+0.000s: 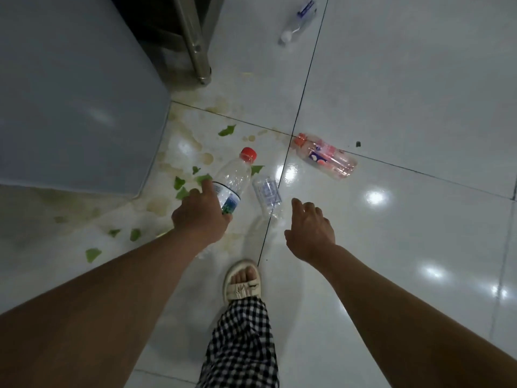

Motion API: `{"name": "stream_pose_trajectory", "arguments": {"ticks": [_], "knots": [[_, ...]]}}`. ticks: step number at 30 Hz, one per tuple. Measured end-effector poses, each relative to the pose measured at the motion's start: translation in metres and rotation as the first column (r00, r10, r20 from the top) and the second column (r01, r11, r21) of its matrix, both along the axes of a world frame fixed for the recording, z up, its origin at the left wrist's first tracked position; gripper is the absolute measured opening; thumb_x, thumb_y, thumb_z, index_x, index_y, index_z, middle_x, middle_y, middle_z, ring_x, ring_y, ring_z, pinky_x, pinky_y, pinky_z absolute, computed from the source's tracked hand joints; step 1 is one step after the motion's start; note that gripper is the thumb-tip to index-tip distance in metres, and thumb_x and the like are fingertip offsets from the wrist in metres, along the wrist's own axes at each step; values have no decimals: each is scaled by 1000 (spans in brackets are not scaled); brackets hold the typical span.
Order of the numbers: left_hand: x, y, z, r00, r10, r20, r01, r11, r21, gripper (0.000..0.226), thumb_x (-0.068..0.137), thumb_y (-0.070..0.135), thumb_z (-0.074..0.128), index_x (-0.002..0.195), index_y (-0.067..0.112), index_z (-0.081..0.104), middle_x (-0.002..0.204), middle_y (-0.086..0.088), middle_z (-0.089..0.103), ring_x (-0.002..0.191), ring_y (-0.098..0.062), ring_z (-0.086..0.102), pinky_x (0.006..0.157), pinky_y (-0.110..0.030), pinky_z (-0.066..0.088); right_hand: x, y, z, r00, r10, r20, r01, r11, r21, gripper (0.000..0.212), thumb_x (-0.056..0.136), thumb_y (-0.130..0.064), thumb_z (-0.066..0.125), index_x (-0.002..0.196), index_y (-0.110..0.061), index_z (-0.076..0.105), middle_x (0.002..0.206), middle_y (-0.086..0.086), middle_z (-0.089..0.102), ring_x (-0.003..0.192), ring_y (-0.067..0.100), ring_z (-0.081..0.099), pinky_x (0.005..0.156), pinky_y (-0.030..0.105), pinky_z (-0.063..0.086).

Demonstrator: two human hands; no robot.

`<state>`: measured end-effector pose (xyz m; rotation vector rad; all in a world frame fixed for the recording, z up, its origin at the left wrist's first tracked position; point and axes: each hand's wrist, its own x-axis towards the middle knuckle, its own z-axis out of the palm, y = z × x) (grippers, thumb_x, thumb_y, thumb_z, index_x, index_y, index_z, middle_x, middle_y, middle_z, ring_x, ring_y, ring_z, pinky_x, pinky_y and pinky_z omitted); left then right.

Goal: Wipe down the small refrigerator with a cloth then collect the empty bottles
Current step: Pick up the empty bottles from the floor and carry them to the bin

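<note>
head view, looking down: the left hand point(200, 214) grips a clear red-capped bottle point(233, 182) around its lower, labelled half, so the cap end juts up and away past the fingers. the right hand point(309, 229) hangs with fingers loosely spread, holding nothing, just beside a small clear bottle point(267, 196) lying on the tiled floor point(391, 107). a pink bottle point(326, 156) lies further right, a white-capped bottle point(298, 22) far off at top. the small refrigerator point(70, 93) fills the upper left, green scraps point(181, 189) near its corner.
</note>
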<state>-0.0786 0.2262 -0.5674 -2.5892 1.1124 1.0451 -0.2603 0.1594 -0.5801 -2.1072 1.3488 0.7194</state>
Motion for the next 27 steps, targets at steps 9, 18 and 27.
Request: {"name": "stream_pose_trajectory", "arguments": {"ticks": [9, 18, 27], "knots": [[7, -18, -122, 996, 88, -9, -87, 996, 23, 73, 80, 41, 64, 134, 10, 25, 124, -18, 50, 111, -36, 52, 82, -45, 45, 19, -25, -139, 997, -80, 17, 80, 996, 42, 77, 87, -36, 62, 143, -15, 14, 130, 13, 43, 117, 30, 45, 92, 41, 41], [3, -37, -176, 989, 146, 26, -146, 989, -6, 74, 81, 40, 65, 136, 13, 23, 126, -17, 48, 111, -37, 52, 80, -43, 44, 38, -38, -217, 981, -192, 41, 191, 981, 15, 97, 80, -43, 71, 147, -15, 6, 130, 14, 46, 114, 30, 50, 89, 40, 45], [-27, -81, -126, 981, 191, 31, -192, 980, 44, 69, 83, 37, 63, 134, 13, 24, 124, -17, 50, 109, -37, 53, 85, -46, 48, 4, -92, -166, 969, -206, 136, 206, 978, 18, 58, 86, -27, 63, 130, -11, 28, 116, 12, 52, 104, 28, 53, 78, 35, 45]]}}
